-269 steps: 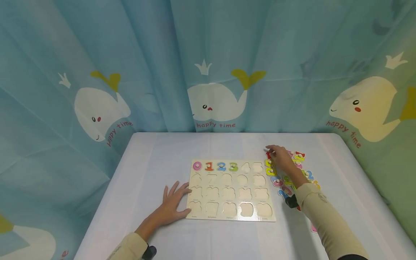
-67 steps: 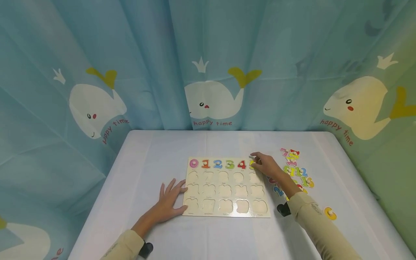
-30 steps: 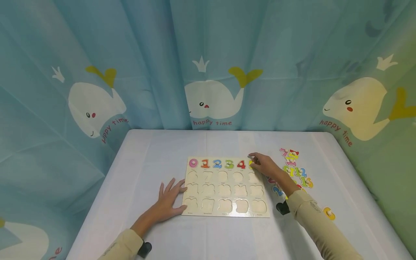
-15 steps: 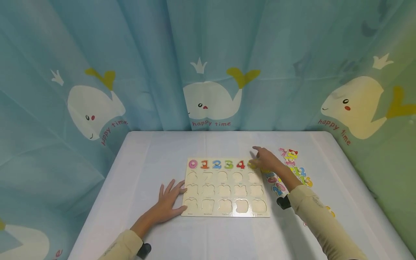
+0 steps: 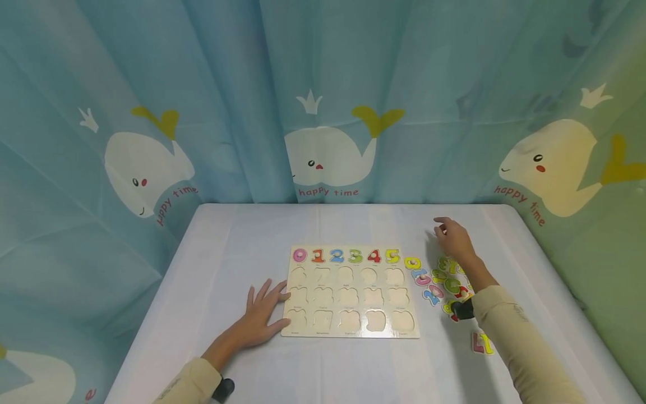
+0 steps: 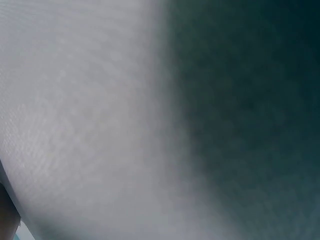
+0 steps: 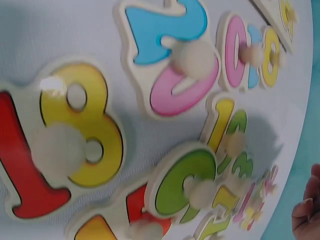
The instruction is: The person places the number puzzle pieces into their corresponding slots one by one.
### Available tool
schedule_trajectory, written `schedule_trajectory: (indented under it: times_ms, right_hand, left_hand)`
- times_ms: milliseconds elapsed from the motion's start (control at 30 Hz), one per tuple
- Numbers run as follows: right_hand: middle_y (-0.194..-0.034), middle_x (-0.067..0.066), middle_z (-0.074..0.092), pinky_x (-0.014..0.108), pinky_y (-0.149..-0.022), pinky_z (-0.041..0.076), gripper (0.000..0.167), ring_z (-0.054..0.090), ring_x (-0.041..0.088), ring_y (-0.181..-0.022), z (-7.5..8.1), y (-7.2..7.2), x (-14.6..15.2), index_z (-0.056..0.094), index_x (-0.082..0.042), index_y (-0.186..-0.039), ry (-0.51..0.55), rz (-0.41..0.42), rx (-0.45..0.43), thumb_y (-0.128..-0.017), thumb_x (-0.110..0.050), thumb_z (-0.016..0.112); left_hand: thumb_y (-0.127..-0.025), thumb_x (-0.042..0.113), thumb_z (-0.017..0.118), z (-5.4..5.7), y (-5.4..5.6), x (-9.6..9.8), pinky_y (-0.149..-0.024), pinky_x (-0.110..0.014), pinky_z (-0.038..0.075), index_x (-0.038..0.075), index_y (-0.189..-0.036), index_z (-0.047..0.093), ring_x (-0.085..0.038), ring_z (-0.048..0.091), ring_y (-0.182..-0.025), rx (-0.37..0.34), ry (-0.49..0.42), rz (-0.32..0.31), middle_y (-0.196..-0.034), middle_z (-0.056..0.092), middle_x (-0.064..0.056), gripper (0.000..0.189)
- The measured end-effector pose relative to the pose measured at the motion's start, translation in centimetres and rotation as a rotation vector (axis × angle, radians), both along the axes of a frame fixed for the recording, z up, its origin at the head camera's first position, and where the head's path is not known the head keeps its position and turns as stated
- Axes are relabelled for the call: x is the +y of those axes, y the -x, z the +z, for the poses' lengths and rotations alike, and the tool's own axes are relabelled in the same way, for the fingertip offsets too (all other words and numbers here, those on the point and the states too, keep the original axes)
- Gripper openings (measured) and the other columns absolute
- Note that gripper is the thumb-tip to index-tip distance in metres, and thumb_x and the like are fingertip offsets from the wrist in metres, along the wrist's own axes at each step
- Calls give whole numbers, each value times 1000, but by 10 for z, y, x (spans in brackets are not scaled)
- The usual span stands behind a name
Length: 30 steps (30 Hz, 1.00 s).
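A wooden number puzzle board (image 5: 348, 331) lies on the table, with knobbed 0 through 5 in its top row and bare recesses below. My left hand (image 5: 262, 314) rests at its left edge, fingers spread, thumb and a fingertip touching the rim. The left wrist view is blurred and hides that hand's work. My right hand (image 5: 454, 241) hovers over the far end of the loose number pieces, thumb and index apart, other fingers loosely bent; nothing shows in its fingers. The yellow 5 (image 5: 392, 256) sits at the row's right end.
Loose pieces lie right of the board: a blue-pink 20 (image 7: 182, 55), a red-yellow 18 (image 7: 82, 135), a green round numeral (image 7: 172, 182) lying over others, and a yellow piece (image 5: 412, 263) at the board's corner. A pink-yellow piece (image 5: 481, 343) lies nearer. A whale-print curtain (image 5: 333, 101) hangs behind the table.
Since the earliest frame, the red 4 and yellow 5 have come into the top row. My right hand has let go of the 5 and moved right. The left hand has stayed at the board's edge.
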State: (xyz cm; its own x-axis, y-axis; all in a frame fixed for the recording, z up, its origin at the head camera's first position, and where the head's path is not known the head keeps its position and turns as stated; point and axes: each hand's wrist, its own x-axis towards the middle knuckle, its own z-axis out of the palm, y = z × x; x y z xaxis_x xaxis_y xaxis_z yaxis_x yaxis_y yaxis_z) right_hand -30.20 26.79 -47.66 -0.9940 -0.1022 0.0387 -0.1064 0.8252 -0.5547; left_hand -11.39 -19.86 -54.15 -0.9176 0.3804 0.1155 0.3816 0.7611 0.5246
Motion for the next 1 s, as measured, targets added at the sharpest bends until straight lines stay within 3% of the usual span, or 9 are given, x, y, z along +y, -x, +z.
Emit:
schedule_trajectory:
  times_ms: [100, 200, 333, 433, 533, 800, 833, 933, 1000]
  right_hand:
    - [-107, 27, 54, 35, -57, 52, 37, 58, 36, -85, 0, 1, 9, 43, 7, -131, 45, -31, 0, -99, -10, 43]
    - [-103, 24, 58, 34, -54, 50, 34, 58, 35, -85, -11, 8, 21, 48, 6, -127, 61, -31, 69, -97, -11, 46]
    - [-100, 19, 62, 39, -61, 46, 31, 56, 33, -86, -40, 25, 42, 54, 1, -124, 12, -26, 158, -96, -14, 49]
    - [-102, 20, 62, 44, -66, 46, 32, 55, 33, -88, -59, 37, 54, 54, -1, -124, -9, -32, 162, -97, -16, 49]
    - [-103, 19, 63, 46, -70, 46, 30, 55, 34, -91, -68, 43, 58, 57, -3, -122, -1, -47, 148, -96, -17, 52]
    - [-106, 19, 63, 50, -77, 46, 27, 54, 35, -94, -68, 41, 56, 59, -3, -120, -6, -74, 114, -96, -15, 54]
    - [-107, 21, 62, 51, -79, 45, 28, 53, 36, -94, -60, 36, 52, 59, -2, -121, 5, -78, 94, -96, -13, 53]
    - [-106, 20, 62, 50, -77, 45, 26, 54, 34, -91, -62, 37, 53, 60, -3, -119, 3, -88, 112, -95, -10, 52]
    - [-107, 22, 62, 51, -79, 45, 26, 53, 37, -93, -54, 35, 50, 59, -1, -119, 14, -98, 98, -95, -10, 52]
  left_hand:
    - [-86, 34, 62, 0, 0, 0, -101, -66, -5, 6, -132, 48, -41, 11, -138, 1, 2, -8, -149, 31, -11, 56]
    - [-86, 33, 62, -1, 1, 0, -101, -66, -5, 6, -129, 51, -41, 12, -138, 10, 10, -11, -150, 30, -11, 52]
    - [-86, 32, 62, -1, 1, 0, -100, -68, -4, 5, -128, 51, -43, 13, -137, 21, 12, -12, -150, 30, -12, 51]
    - [-87, 31, 61, -1, 1, 0, -100, -68, -3, 5, -128, 51, -43, 13, -137, 22, 16, -12, -149, 30, -13, 49]
    - [-87, 31, 60, -1, 1, 0, -100, -68, -3, 5, -127, 51, -43, 14, -137, 22, 20, -12, -149, 30, -13, 49]
    - [-88, 30, 59, -1, 0, 1, -101, -66, -5, 6, -128, 51, -41, 11, -138, -9, 20, -3, -151, 29, -11, 48]
    - [-89, 30, 58, -1, -1, 1, -102, -66, -5, 6, -128, 51, -41, 11, -139, -15, 24, 0, -151, 29, -11, 47]
    - [-89, 29, 58, 1, -1, 2, -102, -65, -5, 6, -128, 52, -40, 10, -139, -24, 29, 9, -151, 29, -11, 46]
    - [-88, 28, 58, 2, -1, 2, -102, -65, -4, 5, -128, 52, -41, 11, -138, -17, 25, 12, -150, 29, -12, 46]
